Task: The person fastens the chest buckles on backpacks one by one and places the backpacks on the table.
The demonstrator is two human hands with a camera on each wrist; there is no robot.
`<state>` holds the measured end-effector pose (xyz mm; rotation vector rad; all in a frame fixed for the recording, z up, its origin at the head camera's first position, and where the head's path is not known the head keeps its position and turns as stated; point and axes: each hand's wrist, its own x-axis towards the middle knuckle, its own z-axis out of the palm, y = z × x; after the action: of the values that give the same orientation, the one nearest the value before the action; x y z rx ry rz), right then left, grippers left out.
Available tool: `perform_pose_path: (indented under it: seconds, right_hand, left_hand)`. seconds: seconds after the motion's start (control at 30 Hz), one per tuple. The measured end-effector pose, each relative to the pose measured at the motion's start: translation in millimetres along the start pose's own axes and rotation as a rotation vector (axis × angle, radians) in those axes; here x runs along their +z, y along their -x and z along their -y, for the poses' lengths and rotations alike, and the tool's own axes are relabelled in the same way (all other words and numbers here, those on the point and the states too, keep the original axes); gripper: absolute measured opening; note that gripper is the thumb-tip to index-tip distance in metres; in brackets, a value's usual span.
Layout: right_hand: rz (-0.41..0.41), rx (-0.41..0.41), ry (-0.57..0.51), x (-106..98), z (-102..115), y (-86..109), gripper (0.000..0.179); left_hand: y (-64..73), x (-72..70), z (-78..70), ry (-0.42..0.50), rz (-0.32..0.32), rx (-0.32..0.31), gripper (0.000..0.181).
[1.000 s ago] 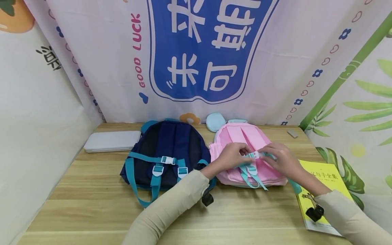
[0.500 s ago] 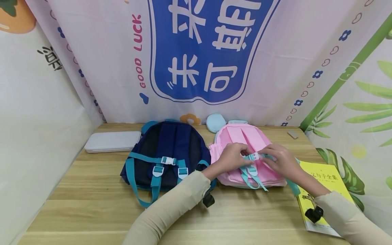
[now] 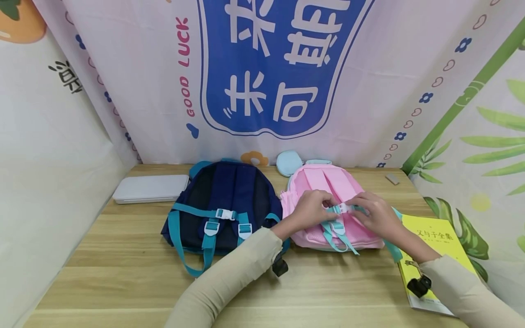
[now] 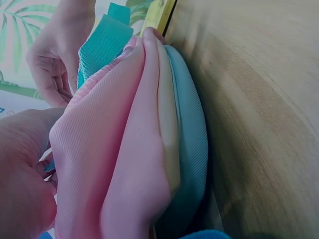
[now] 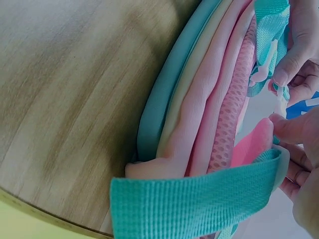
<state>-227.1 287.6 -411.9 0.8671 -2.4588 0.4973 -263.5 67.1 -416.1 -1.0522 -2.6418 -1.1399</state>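
A pink backpack with teal straps lies back-panel up on the table. Across it runs a teal strap with a white plastic buckle, its two halves together or nearly so. My left hand pinches the buckle's left side where the teal webbing enters. From the other side my right hand pinches the right part. In the right wrist view the white buckle piece sits between both hands' fingertips; a wide teal strap loops in front. The bag's pink side hides the left fingertips in the left wrist view.
Left of the pink bag lies a navy backpack with a fastened white buckle. A pale case, a light blue round pouch and a small grey block stand toward the back. A yellow book lies under my right forearm.
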Motion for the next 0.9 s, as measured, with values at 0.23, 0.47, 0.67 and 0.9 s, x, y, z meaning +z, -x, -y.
perform_pose_path:
  seconds: [0.23,0.47,0.67,0.9]
  right_hand:
    - [-0.001,0.017,-0.021,1.3,-0.8,1.0,0.034]
    - [-0.009,0.000,-0.028,1.8,-0.4,-1.2,0.036]
    - [0.003,0.005,-0.027,2.5,0.0,-2.0,0.037]
    - [0.001,0.008,-0.040,3.3,1.7,-3.6,0.038]
  left_hand:
    - [-1.0,0.5,0.3,-0.005,-0.004,0.007,0.016]
    - [-3.6,1.6,1.3,-0.010,-0.002,0.020,0.018]
    - [-4.1,2.7,1.3,-0.026,-0.001,0.023,0.019]
    - [-4.0,2.0,0.8,-0.040,-0.030,0.043,0.020]
